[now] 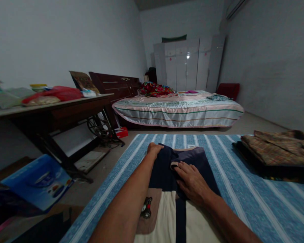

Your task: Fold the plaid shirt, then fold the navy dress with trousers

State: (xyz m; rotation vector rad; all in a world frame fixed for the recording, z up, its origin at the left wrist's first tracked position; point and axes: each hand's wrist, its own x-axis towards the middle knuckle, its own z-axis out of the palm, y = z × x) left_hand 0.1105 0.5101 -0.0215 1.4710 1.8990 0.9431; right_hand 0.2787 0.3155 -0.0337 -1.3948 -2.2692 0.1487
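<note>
A navy, cream and brown garment (pixel 167 202) with a small bear patch lies on the blue striped bedsheet (pixel 238 189) in front of me. My left hand (pixel 154 150) is closed on the garment's far left edge by the collar. My right hand (pixel 190 180) rests flat on the middle of the garment, fingers stretched out, pressing down a folded part.
A pile of folded plaid clothes (pixel 276 148) sits on the sheet at the right. A dark table (pixel 66 108) with bags and a sewing-machine treadle stands at the left, a blue box (pixel 38 182) on the floor below. A second bed (pixel 177 108) and white wardrobes (pixel 187 64) stand at the back.
</note>
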